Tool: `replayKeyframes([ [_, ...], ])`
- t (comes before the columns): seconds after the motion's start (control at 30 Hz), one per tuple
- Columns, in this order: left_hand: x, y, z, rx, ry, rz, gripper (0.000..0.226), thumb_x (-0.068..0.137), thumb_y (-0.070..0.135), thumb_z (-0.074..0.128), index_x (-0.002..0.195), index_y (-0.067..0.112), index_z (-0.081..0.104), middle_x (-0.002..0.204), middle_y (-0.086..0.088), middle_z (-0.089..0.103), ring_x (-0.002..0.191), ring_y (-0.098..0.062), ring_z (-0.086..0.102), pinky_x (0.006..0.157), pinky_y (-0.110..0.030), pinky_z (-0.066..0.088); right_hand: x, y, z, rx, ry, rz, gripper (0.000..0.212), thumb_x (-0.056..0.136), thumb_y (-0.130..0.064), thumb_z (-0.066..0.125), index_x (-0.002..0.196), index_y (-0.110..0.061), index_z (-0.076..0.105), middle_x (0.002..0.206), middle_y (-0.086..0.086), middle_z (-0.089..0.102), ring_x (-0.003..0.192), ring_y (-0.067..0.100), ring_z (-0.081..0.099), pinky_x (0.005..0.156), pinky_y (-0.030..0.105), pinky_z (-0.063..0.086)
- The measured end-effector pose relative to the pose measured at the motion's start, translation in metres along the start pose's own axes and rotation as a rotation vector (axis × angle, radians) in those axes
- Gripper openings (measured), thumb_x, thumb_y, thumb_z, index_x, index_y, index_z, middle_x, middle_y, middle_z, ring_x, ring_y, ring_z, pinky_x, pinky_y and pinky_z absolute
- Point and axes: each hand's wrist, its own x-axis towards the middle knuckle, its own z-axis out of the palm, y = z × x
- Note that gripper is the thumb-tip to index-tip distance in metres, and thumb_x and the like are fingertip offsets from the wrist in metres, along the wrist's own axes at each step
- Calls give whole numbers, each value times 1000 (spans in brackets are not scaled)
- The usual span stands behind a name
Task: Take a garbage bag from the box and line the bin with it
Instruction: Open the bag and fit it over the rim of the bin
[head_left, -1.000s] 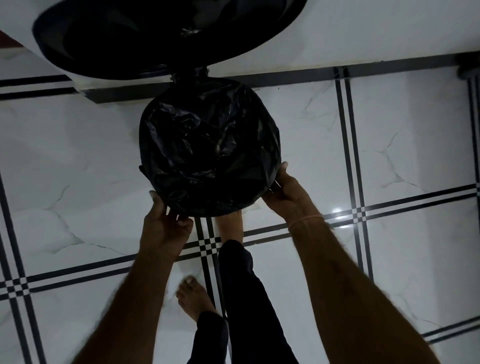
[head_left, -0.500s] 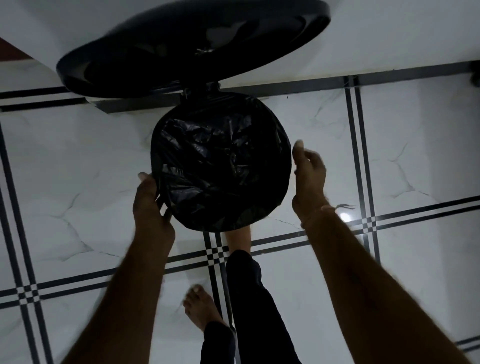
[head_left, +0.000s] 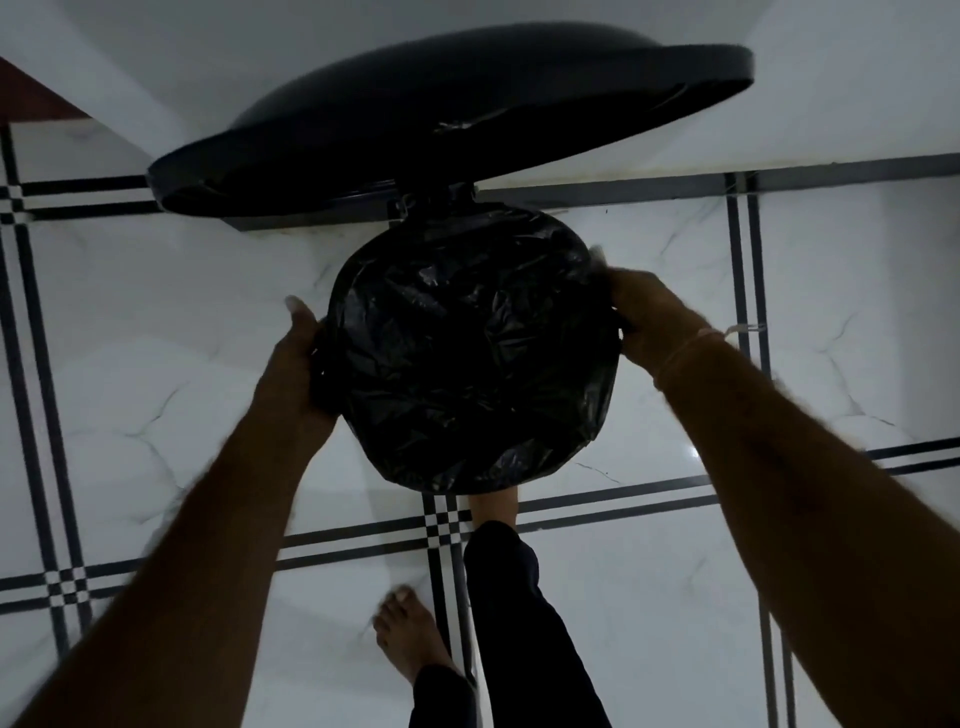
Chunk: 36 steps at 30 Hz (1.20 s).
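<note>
A black garbage bag (head_left: 467, 364) lies crumpled inside a round pedal bin and is folded over its rim (head_left: 605, 395) all the way round. The bin's black lid (head_left: 441, 130) stands raised behind it. My left hand (head_left: 296, 364) grips the bag's edge against the left side of the rim. At the right side, my right hand (head_left: 649, 317) pinches the bag's edge at the rim. The bin's body is hidden under the bag. The box of bags is not in view.
White marble-look floor tiles (head_left: 156, 364) with black double lines surround the bin. A white wall (head_left: 831, 104) rises right behind it. One bare foot (head_left: 493, 506) presses at the bin's front base and the other (head_left: 410, 639) stands on the floor nearer me.
My hands moved from the bin's front edge round to its left and right sides, and both now hold the bag's edge. The view shifted so the lid shows more fully.
</note>
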Motion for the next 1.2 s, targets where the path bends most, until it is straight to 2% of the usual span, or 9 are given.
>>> replayKeyframes([
  [0.07,2,17,10,0,-89,19,63,100,64,42,136,19,66,140,-8,67,131,-24,63,107,-42,49,-2,-12,3,-34,-49,-64,61,88,-65,61,117,-13,74,113,0,73,104,19,66,82,31,59],
  [0.23,18,41,15,116,-154,-49,55,104,52,49,146,19,58,143,-4,65,133,-20,61,116,-38,42,19,-34,15,-154,-27,-85,41,93,-40,69,106,-2,72,107,9,73,99,22,68,88,34,58],
  [0.4,32,46,14,139,-126,-147,47,104,50,48,137,20,63,132,-3,70,123,-16,64,106,-30,48,43,-23,14,-265,-5,-37,28,99,-12,59,72,-5,60,71,8,60,61,16,55,54,23,50],
  [0.53,25,29,11,273,153,20,16,105,24,55,98,21,69,105,-10,72,90,-17,63,78,-23,53,31,-3,4,-113,214,-297,35,95,-42,62,80,-11,66,79,6,63,71,15,57,64,29,48],
  [0.63,-14,1,21,201,431,190,31,101,45,59,76,26,62,80,5,62,72,-7,57,64,-23,49,-3,32,-3,-46,414,-463,34,90,-51,64,90,-18,66,91,2,67,85,15,62,84,38,54],
  [0.73,-49,-38,23,174,641,235,42,100,52,56,69,23,48,71,1,45,62,-11,42,67,-29,37,-36,71,-9,149,426,-253,36,91,-53,64,91,-18,62,92,-1,63,84,16,58,77,38,49],
  [0.87,-79,-79,22,-303,298,-209,49,97,59,54,122,19,67,114,-1,69,106,-19,66,93,-39,53,-58,110,-14,467,33,195,36,93,-54,63,100,-20,72,85,-4,66,68,10,53,49,22,33],
  [1.1,-71,-105,9,-555,83,-150,39,59,41,95,90,25,79,92,6,77,72,-9,72,48,-18,48,-44,126,-14,684,-47,225,30,91,-47,65,84,-18,66,72,-4,53,53,6,40,40,19,27],
  [1.2,-69,-105,11,-601,109,-113,35,91,50,64,73,26,80,81,8,72,61,-4,63,44,-14,42,-38,129,-17,714,-50,250,31,94,-46,62,84,-17,66,64,-5,53,48,5,38,38,17,29],
])
